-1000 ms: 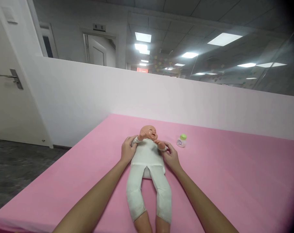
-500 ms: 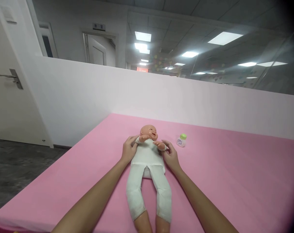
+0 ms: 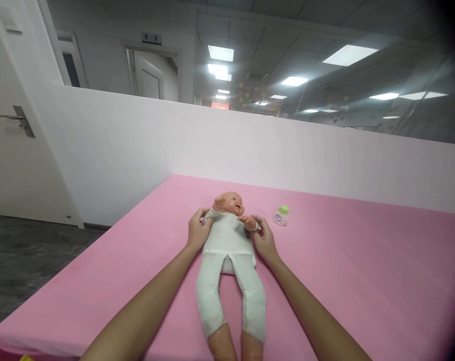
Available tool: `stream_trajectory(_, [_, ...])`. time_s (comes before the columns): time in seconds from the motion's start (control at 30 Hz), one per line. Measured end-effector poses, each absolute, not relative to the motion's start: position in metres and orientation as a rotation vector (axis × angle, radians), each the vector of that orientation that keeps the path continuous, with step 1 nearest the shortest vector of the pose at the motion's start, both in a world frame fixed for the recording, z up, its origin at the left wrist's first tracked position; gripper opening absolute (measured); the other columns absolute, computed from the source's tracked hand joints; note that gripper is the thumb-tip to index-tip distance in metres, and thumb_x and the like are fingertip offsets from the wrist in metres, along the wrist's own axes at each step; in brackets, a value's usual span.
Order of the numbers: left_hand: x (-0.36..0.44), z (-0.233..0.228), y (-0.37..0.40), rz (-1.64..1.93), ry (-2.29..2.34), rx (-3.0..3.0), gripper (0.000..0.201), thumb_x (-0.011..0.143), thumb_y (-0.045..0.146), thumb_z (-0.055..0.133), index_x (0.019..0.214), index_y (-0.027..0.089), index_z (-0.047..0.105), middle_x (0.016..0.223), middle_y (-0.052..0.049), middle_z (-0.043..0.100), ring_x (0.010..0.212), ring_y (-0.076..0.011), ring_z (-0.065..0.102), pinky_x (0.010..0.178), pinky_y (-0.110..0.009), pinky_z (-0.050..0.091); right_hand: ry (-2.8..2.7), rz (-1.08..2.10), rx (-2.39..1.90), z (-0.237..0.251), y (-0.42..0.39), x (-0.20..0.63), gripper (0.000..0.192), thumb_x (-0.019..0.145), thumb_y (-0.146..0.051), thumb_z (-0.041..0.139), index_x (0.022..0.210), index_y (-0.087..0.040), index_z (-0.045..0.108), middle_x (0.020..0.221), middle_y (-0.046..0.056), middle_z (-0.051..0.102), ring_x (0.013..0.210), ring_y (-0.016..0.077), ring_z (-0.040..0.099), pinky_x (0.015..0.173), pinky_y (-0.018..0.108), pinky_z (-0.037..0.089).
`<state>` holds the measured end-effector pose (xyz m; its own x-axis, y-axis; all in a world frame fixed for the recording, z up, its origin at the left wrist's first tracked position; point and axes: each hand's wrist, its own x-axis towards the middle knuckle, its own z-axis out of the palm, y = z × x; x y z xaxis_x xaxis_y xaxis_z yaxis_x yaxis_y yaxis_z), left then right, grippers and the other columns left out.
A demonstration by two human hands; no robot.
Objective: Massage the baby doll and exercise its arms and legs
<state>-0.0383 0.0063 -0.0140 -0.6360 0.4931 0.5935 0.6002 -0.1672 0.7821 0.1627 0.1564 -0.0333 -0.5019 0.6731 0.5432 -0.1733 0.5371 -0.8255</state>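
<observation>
A baby doll with a white cloth body and bare plastic head, hands and lower legs lies on its back, head away from me. My left hand is closed around the doll's arm on the left side, whose small plastic hand points up beside the head. At the other side, my right hand grips the doll's other arm near the wrist, and that doll hand rests over the chest. Some of my fingertips are hidden behind the doll's arms.
Beyond my right hand stands a small clear bottle with a green cap and a label. The pink-covered table meets a white low wall at the back. A door with a metal handle is at the left.
The doll's arm in my left hand has swung up and outward, so its plastic hand is now beside the head. My right hand has barely moved.
</observation>
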Motion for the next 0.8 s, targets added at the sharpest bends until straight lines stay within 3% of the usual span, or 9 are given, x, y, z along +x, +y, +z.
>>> stream_trajectory(0.13, [-0.0388, -0.0110, 0.0039, -1.916, -1.958, -1.272, 0.018, 0.089, 0.020, 0.060, 0.105, 0.022, 0.066, 0.103, -0.002, 0.072, 0.095, -0.0188, 0.065, 0.077, -0.028, 0.048, -1.764, 1.145, -0.419, -0.0328, 0.1577, 0.1630, 0.031, 0.093, -0.040, 0.060, 0.120, -0.025, 0.061, 0.111, 0.006, 0.072, 0.093, 0.0231, 0.066, 0.079, 0.035, 0.054])
stream_trajectory(0.33, [-0.0433, -0.0195, 0.0091, -1.743, -1.858, -1.474, 0.025, 0.079, 0.007, 0.053, 0.095, 0.021, 0.068, 0.108, -0.006, 0.068, 0.105, -0.0222, 0.063, 0.087, -0.033, 0.051, -1.913, 1.093, -0.354, -0.0347, 0.1620, 0.1638, 0.027, 0.087, -0.028, 0.059, 0.111, -0.023, 0.070, 0.120, 0.008, 0.070, 0.114, 0.0277, 0.063, 0.090, 0.039, 0.053])
stream_trajectory(0.47, [-0.0408, -0.0171, 0.0080, -1.847, -1.928, -1.379, 0.026, 0.082, 0.011, 0.056, 0.102, 0.022, 0.067, 0.106, -0.004, 0.070, 0.101, -0.0213, 0.065, 0.086, -0.033, 0.051, -1.795, 1.181, -0.381, -0.0328, 0.1618, 0.1640, 0.032, 0.090, -0.035, 0.061, 0.121, -0.024, 0.062, 0.122, 0.008, 0.069, 0.109, 0.0255, 0.064, 0.085, 0.036, 0.054])
stream_trajectory(0.63, [-0.0372, -0.0099, 0.0043, -1.913, -1.976, -1.246, 0.025, 0.086, 0.019, 0.060, 0.111, 0.022, 0.065, 0.108, -0.004, 0.072, 0.099, -0.0205, 0.065, 0.082, -0.030, 0.051, -1.752, 1.171, -0.414, -0.0290, 0.1607, 0.1656, 0.029, 0.091, -0.041, 0.063, 0.115, -0.024, 0.062, 0.110, 0.006, 0.072, 0.096, 0.0229, 0.066, 0.080, 0.034, 0.055])
stream_trajectory(0.8, [-0.0394, -0.0149, 0.0072, -1.767, -1.917, -1.419, 0.029, 0.079, 0.011, 0.056, 0.101, 0.022, 0.072, 0.105, -0.005, 0.070, 0.100, -0.0213, 0.064, 0.084, -0.032, 0.051, -1.922, 1.078, -0.348, -0.0296, 0.1582, 0.1674, 0.026, 0.087, -0.031, 0.061, 0.110, -0.024, 0.071, 0.120, 0.008, 0.071, 0.114, 0.0278, 0.064, 0.090, 0.040, 0.054])
